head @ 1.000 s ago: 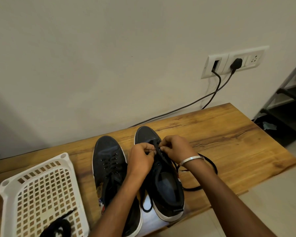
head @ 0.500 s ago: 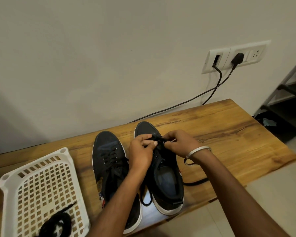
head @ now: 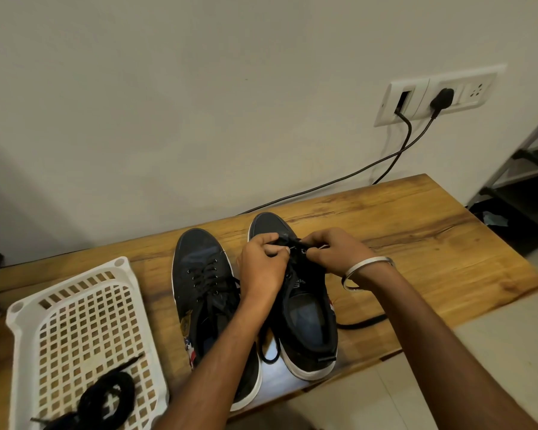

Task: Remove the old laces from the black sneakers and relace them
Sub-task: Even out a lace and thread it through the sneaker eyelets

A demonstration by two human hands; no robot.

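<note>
Both black sneakers sit mid-frame on the wood-grain table (head: 416,231), toes pointing up-frame toward the wall, long axes roughly parallel. Left sneaker (head: 205,280) is canvas with a white rubber sole, laced. Right sneaker (head: 305,318) has its tongue open. Left hand (head: 263,265) and right hand (head: 336,249), fingers curled, both pinch the black lace (head: 292,243) over the right sneaker's lower eyelets. Lace tail trails off right (head: 361,322). White plastic lattice basket (head: 75,311) at lower left holds a coiled black lace (head: 106,395).

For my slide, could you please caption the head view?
Both hands, left and right, pinch the lace at the right sneaker.
</note>
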